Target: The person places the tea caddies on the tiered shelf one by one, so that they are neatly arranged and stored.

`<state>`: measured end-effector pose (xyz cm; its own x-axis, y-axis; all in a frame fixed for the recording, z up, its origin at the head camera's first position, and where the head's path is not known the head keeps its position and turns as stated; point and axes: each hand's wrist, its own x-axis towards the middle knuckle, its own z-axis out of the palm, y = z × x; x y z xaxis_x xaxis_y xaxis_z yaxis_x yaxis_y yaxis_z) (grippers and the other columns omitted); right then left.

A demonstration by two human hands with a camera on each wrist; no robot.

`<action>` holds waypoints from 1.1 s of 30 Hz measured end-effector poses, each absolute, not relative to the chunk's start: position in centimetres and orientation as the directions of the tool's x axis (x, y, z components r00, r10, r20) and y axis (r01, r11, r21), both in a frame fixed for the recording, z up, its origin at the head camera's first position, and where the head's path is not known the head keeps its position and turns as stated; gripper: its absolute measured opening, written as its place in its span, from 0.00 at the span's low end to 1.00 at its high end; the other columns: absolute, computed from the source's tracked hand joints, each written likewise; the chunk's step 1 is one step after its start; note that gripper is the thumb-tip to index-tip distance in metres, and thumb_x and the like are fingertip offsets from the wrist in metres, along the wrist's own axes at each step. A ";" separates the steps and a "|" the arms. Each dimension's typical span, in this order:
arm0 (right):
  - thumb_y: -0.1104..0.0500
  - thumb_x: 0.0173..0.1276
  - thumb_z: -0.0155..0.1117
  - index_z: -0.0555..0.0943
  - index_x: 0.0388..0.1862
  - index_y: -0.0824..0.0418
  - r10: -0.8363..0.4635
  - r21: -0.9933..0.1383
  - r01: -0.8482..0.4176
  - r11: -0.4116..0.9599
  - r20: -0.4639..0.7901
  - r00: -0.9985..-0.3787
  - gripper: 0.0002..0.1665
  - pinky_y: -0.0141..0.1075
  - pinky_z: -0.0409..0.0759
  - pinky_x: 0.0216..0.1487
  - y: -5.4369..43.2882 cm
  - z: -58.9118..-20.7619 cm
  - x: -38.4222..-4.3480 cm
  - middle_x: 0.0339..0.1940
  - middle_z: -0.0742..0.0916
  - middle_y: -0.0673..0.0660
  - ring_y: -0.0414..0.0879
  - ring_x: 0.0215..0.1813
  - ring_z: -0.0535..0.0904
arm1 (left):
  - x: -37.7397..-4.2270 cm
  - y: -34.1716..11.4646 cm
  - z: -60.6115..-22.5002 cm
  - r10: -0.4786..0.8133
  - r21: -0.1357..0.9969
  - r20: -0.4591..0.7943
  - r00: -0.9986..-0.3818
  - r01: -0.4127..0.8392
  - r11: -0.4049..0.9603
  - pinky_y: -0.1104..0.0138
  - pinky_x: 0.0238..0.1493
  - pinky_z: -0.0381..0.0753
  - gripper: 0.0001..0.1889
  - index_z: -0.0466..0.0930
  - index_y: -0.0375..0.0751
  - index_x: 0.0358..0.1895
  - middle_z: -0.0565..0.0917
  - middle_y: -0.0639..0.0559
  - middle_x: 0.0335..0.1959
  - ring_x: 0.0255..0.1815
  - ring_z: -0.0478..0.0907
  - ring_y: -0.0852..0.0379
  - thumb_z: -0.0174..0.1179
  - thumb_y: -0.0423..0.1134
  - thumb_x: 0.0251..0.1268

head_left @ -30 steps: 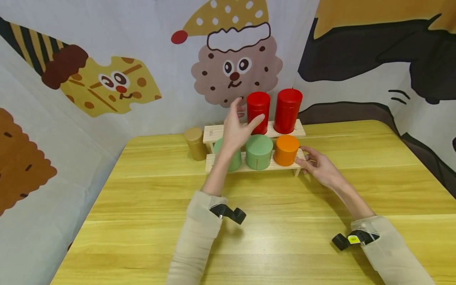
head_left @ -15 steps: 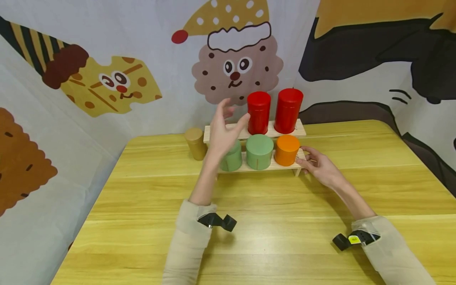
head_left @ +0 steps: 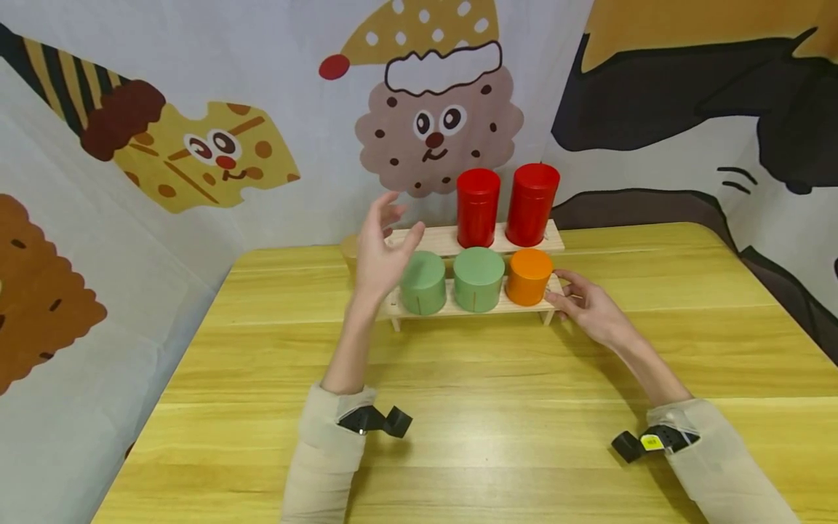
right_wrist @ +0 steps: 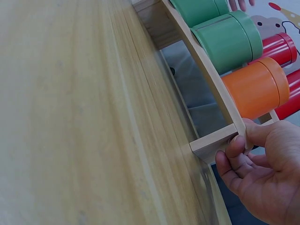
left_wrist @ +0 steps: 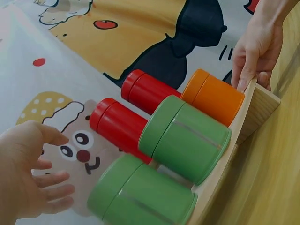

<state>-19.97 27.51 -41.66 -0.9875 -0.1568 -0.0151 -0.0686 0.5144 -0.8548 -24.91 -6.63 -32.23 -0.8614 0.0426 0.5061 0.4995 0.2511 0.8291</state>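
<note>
My left hand (head_left: pixel 380 258) hovers beside the left end of a two-tier wooden shelf (head_left: pixel 428 239), fingers spread and holding nothing. At the shelf's right end my right hand (head_left: pixel 589 309) pinches the lower board, thumb on top and fingers below in the right wrist view. On the lower tier stand two green canisters (head_left: pixel 424 287) and, at the right, a short orange canister (head_left: pixel 529 280). Two taller red canisters (head_left: pixel 477 211) stand on the upper tier, toward the right. A gold canister (head_left: pixel 349 251) is mostly hidden behind my left hand.
The shelf stands near the back of a wooden table (head_left: pixel 491 407), close to a cloth backdrop (head_left: pixel 314 145) with cartoon prints. Each sleeve carries a black wrist camera (head_left: pixel 396 422).
My left hand has moved left, away from the red canister, uncovering the left green canister and now covering much of the gold one. The right hand stays at the shelf's end.
</note>
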 end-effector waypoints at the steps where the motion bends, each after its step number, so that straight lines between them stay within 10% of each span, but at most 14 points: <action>1: 0.50 0.78 0.59 0.53 0.79 0.71 -0.155 -0.854 -0.068 0.516 -0.015 -0.988 0.44 0.32 0.74 0.30 27.5 -41.7 -20.0 0.43 0.78 0.64 0.48 0.37 0.80 | -24.8 -6.9 -32.3 0.040 0.832 0.505 -0.862 0.498 0.245 0.49 0.65 0.70 0.30 0.67 0.36 0.70 0.78 0.39 0.57 0.61 0.74 0.46 0.65 0.34 0.67; 33: 0.52 0.78 0.58 0.54 0.79 0.70 -0.150 -0.846 -0.070 0.528 -0.011 -0.989 0.42 0.32 0.72 0.28 27.7 -41.9 -20.0 0.42 0.79 0.64 0.50 0.36 0.79 | -25.2 -13.1 -36.0 -0.100 0.831 0.474 -0.875 0.406 0.381 0.51 0.64 0.71 0.26 0.70 0.32 0.67 0.74 0.37 0.62 0.63 0.70 0.38 0.63 0.30 0.67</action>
